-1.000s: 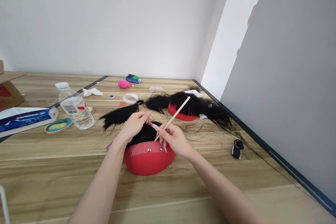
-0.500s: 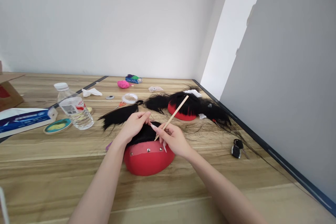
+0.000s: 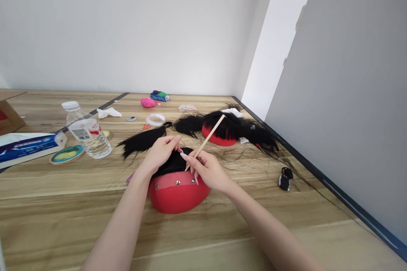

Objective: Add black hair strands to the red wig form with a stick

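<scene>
A red dome-shaped form (image 3: 179, 201) sits on the table in front of me, with black hair (image 3: 173, 164) over its far side. Along the edge of the hair runs a pale pinkish band (image 3: 170, 179) with several metal pins. My right hand (image 3: 206, 169) grips a thin wooden stick (image 3: 210, 135) like a pen, its lower end at the hair's edge. My left hand (image 3: 163, 152) is pinched closed just above the hair, close to the right fingertips. What lies between its fingertips is too small to make out.
Behind stands a second red form (image 3: 218, 139) with long black hair (image 3: 260, 133). A black hair bundle (image 3: 143, 140), a tape roll (image 3: 155, 119) and pink yarn (image 3: 148, 102) lie farther back. Left are a water bottle (image 3: 89, 133) and tissue pack (image 3: 28, 149); right, keys (image 3: 285, 179).
The whole view has shifted slightly to the right, so things appear a little farther left. Both hands keep nearly the same pose at the hair.
</scene>
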A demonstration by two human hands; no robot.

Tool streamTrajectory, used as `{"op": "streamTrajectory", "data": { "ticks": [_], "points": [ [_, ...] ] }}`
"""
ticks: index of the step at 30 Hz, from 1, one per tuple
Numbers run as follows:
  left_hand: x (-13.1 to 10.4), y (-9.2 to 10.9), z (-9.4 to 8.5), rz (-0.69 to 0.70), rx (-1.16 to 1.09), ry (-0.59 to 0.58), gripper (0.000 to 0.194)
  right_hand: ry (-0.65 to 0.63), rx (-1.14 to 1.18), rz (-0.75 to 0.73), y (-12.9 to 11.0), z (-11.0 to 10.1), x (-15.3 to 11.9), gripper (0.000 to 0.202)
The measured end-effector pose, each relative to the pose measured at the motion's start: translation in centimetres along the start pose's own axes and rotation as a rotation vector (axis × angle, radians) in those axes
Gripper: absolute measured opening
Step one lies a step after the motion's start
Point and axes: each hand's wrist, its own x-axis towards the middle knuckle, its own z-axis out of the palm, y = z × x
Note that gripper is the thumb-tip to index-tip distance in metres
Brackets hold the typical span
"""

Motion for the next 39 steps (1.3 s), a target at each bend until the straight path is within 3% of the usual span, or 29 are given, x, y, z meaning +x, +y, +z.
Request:
{"op": "streamTrajectory", "data": {
  "ticks": [17,39],
  "points": [
    [0.1,0.0,0.0,-0.009,0.003,-0.001,0.045,-0.014,-0.135,-0.062,-0.7,-0.1,-0.2,0.041],
    [0.1,0.0,0.0,0.014,0.019,-0.008,0.044,0.003,-0.016,-0.043,0.5,-0.2,0.0,0.047]
  ]
}}
